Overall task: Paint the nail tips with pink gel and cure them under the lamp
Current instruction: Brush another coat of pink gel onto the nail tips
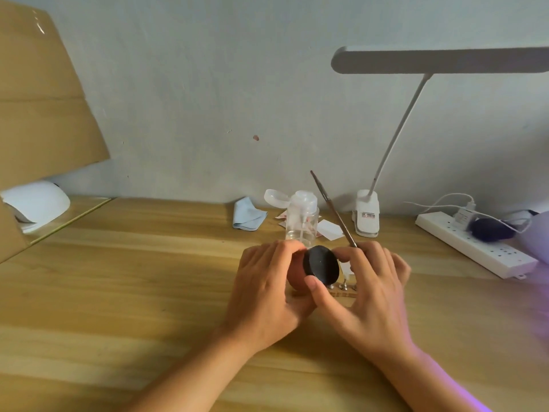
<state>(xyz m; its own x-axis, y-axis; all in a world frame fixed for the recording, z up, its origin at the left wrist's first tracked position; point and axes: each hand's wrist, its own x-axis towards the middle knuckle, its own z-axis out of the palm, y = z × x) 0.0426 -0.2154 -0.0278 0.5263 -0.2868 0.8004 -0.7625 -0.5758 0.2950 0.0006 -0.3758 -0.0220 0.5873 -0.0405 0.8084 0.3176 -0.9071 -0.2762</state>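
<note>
My left hand (263,288) holds a small pink gel jar (297,278) above the wooden table, fingers curled round it. My right hand (361,288) pinches the jar's black round lid (320,265) between thumb and fingertips. The same hand also holds a thin brush (331,206), whose handle points up and away to the left. Behind my hands, small metal nail-tip stands (344,285) peek out on a strip, mostly hidden. A white curing lamp (35,203) sits at the far left, partly behind cardboard.
A clear pump bottle (301,220) with its flip cap open stands just behind my hands. A blue cloth (248,217) and paper scraps lie near it. A white clip desk lamp (367,217) and a power strip (475,248) are at the right. Cardboard (38,99) leans at the left.
</note>
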